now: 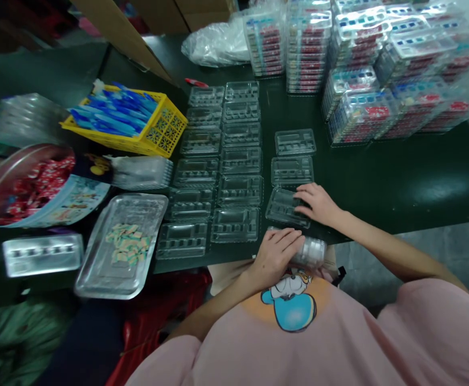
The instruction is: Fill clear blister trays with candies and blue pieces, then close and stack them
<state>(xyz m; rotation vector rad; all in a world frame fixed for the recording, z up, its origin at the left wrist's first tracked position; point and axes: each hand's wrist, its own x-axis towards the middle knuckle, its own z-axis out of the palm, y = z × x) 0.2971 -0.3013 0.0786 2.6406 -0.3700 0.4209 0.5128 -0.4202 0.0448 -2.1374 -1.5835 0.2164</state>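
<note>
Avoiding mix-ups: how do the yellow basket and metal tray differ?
The basket is yellow; the tray is silver. The basket is deep and openwork; the tray is shallow. The basket is heaped with blue items; the tray holds small pale pieces. Both are on the table.

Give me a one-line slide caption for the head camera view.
Left hand holding stacked clear trays, right hand at one tray on the dark table, beside rows of similar trays.

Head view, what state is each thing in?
Yellow plastic basket: heaped
Rectangular silver metal tray: partly covered
Round tub of red pieces: partly filled
Clear plastic compartment trays: laid flat in columns
Clear rectangular filled plastic packs: stacked
Left hand: on clear stacked trays
Right hand: spread, touching one tray
</note>
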